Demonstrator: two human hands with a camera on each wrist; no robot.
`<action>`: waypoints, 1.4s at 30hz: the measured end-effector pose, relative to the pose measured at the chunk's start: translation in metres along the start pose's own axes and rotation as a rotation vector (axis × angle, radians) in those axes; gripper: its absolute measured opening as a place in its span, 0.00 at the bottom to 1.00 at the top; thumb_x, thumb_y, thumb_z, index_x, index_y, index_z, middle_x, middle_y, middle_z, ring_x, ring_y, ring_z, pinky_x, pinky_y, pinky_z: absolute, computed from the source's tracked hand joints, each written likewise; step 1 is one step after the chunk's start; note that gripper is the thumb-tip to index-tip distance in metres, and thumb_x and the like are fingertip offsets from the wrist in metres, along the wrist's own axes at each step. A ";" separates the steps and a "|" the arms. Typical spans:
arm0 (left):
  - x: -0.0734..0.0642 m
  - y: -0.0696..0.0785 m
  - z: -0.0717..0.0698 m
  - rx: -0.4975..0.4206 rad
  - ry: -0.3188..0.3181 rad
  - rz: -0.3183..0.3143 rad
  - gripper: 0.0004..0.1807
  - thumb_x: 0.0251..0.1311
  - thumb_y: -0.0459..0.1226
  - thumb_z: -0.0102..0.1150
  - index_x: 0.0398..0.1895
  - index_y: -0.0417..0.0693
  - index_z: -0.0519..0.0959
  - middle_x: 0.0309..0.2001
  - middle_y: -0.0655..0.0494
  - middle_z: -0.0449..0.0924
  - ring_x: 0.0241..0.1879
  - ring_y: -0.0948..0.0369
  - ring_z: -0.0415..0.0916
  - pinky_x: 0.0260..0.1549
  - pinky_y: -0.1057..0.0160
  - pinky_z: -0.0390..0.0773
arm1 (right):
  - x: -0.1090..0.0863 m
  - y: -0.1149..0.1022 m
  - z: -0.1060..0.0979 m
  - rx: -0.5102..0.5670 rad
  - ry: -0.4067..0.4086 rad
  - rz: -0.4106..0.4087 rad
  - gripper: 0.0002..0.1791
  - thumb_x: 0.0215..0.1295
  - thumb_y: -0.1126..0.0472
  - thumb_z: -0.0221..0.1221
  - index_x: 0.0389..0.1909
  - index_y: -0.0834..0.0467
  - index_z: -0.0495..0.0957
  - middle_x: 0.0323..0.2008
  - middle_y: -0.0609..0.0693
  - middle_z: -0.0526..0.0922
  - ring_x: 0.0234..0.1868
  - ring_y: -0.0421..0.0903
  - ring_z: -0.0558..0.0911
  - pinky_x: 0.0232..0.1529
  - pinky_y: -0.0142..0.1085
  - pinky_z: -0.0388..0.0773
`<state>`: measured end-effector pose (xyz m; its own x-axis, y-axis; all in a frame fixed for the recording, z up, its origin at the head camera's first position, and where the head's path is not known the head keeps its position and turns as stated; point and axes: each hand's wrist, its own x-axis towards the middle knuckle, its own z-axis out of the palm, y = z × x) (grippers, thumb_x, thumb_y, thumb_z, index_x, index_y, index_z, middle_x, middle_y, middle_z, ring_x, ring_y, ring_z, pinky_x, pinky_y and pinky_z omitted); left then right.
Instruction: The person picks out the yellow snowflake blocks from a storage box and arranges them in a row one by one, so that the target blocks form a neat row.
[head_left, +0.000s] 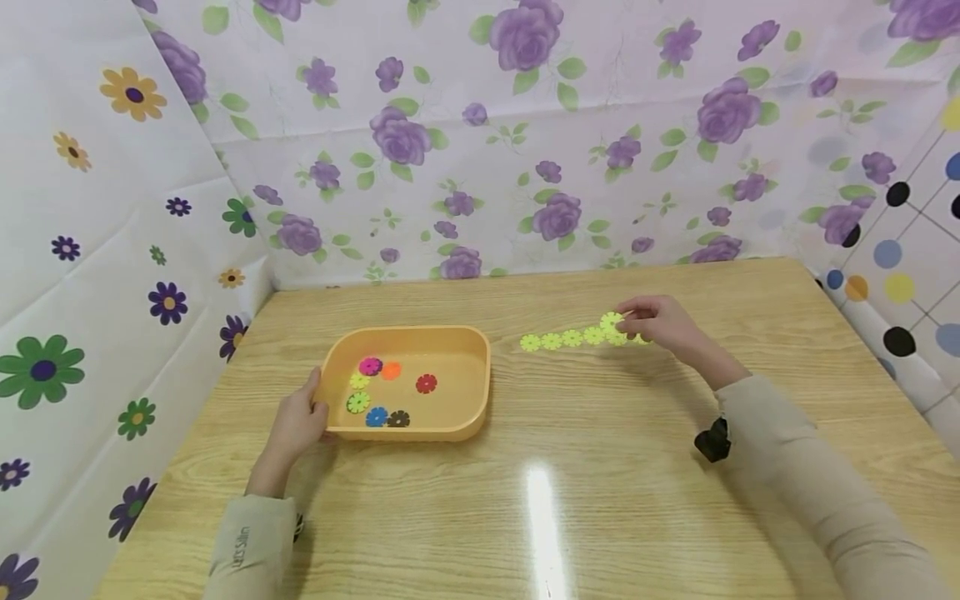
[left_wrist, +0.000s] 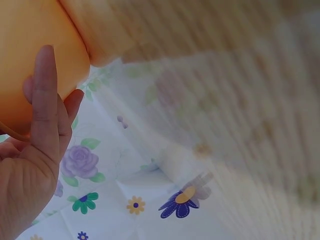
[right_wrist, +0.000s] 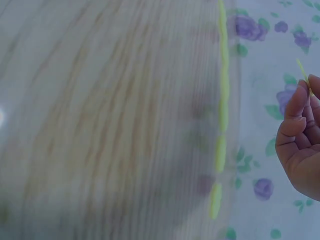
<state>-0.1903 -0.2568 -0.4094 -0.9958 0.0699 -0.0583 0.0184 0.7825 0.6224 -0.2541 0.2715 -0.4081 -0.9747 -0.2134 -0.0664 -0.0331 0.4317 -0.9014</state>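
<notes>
My right hand (head_left: 663, 323) pinches a yellow snowflake disc (head_left: 611, 322) between thumb and fingertips, a little above a row of yellow snowflake discs (head_left: 551, 341) on the table. The row's right end is partly hidden behind this hand. In the right wrist view the pinched disc (right_wrist: 301, 69) shows edge-on. At the left, my left hand (head_left: 294, 425) grips the left side of an orange-yellow plastic tray (head_left: 480, 392). Inside the tray lie several loose discs, among them a red disc (head_left: 426, 383), a blue disc (head_left: 377, 417) and a pink disc (head_left: 370, 367).
The wooden table (head_left: 465, 517) runs back to a wall covering (head_left: 465, 142) with purple flowers. Patterned sheets hang at the left and right sides. A black wrist device (head_left: 713, 440) sits below the right sleeve.
</notes>
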 end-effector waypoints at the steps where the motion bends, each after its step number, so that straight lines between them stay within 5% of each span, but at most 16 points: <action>1: 0.000 0.000 0.000 -0.002 0.002 0.001 0.31 0.59 0.26 0.36 0.67 0.28 0.45 0.59 0.25 0.57 0.13 0.62 0.60 0.11 0.69 0.72 | -0.001 0.003 -0.003 -0.005 0.004 0.004 0.22 0.61 0.59 0.58 0.53 0.66 0.71 0.36 0.65 0.79 0.34 0.55 0.77 0.29 0.41 0.74; 14: -0.001 0.001 -0.002 0.044 0.020 0.017 0.31 0.59 0.27 0.36 0.66 0.26 0.45 0.60 0.25 0.56 0.14 0.62 0.56 0.11 0.70 0.66 | -0.016 0.030 -0.045 -0.099 0.062 0.073 0.26 0.62 0.56 0.56 0.56 0.68 0.68 0.34 0.54 0.82 0.32 0.43 0.78 0.30 0.38 0.75; 23: 0.000 0.001 -0.003 0.027 0.003 0.005 0.31 0.59 0.27 0.36 0.67 0.27 0.44 0.61 0.25 0.54 0.14 0.61 0.58 0.12 0.69 0.70 | -0.020 0.047 -0.072 -0.138 0.084 0.143 0.26 0.64 0.55 0.53 0.57 0.69 0.67 0.36 0.51 0.81 0.34 0.43 0.79 0.34 0.39 0.76; 36: -0.001 -0.002 0.001 -0.077 -0.008 -0.001 0.32 0.58 0.26 0.34 0.68 0.29 0.43 0.61 0.22 0.51 0.15 0.54 0.72 0.17 0.61 0.80 | -0.023 0.067 -0.084 -0.064 0.111 0.254 0.22 0.60 0.61 0.55 0.50 0.74 0.69 0.27 0.46 0.79 0.26 0.39 0.78 0.27 0.32 0.76; 42: -0.002 -0.001 0.002 -0.087 -0.007 0.006 0.32 0.58 0.26 0.34 0.67 0.29 0.43 0.61 0.22 0.51 0.15 0.54 0.73 0.17 0.62 0.80 | -0.027 0.062 -0.079 -0.186 0.125 0.283 0.22 0.61 0.62 0.54 0.50 0.75 0.69 0.29 0.51 0.81 0.27 0.41 0.79 0.29 0.35 0.77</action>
<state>-0.1884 -0.2567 -0.4114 -0.9951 0.0786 -0.0593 0.0163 0.7256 0.6879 -0.2470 0.3733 -0.4284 -0.9703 0.0415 -0.2385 0.2132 0.6126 -0.7611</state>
